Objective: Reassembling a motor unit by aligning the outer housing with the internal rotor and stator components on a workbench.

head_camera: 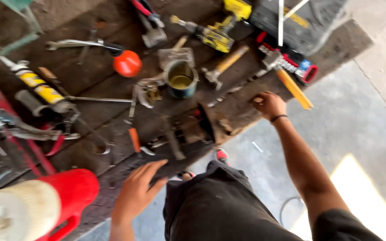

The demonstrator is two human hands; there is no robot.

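My left hand [137,192] lies flat, fingers apart, on the near edge of a dark wooden workbench [90,76] and holds nothing. My right hand [269,105] rests on the bench's near edge further right, fingers curled under, with a black band on the wrist; whether it grips anything I cannot tell. A dark metal machine part [193,129] lies on the bench between the two hands. Just beyond my right hand lies a hammer with a yellow handle [289,80].
Tools litter the bench: a tin can [181,79], an orange ball [127,63], a second hammer [224,64], a yellow power drill [215,31], a caulking gun [41,89], wrenches, a black case [300,22]. A red jug [45,205] stands near left. Grey concrete floor [358,125] lies to the right.
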